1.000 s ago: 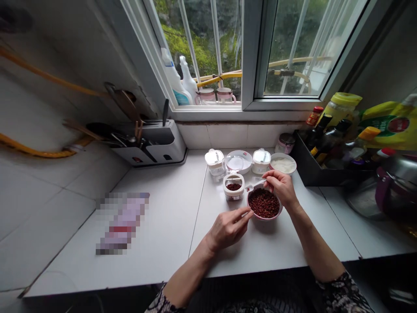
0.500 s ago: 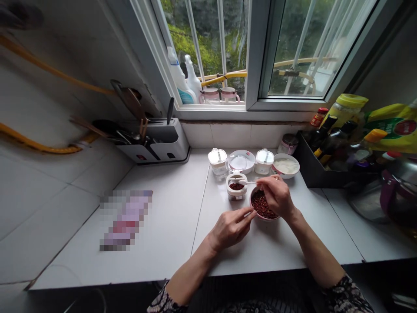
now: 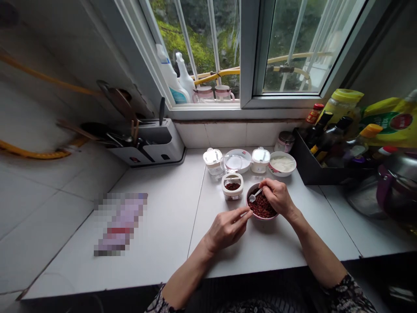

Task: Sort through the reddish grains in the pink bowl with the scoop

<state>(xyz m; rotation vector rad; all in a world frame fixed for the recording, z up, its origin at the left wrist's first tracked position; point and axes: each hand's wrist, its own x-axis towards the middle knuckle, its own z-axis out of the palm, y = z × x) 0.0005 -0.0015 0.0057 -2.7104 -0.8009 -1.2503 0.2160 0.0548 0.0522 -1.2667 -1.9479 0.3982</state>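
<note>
Across the white tiled worktop (image 3: 247,250), your right hand (image 3: 278,198) clamped a small white spoon (image 3: 256,194), tilted down-left into the pink-rimmed bowl (image 3: 260,218) of dark red peppercorns (image 3: 264,208); your left hand (image 3: 226,228) sat nearby, its fingers together, its hold unclear.

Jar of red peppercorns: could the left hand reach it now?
Probably yes: the left hand sits close in front of the jar, nothing stands between them, and the bowl lies to the jar's right.
</note>
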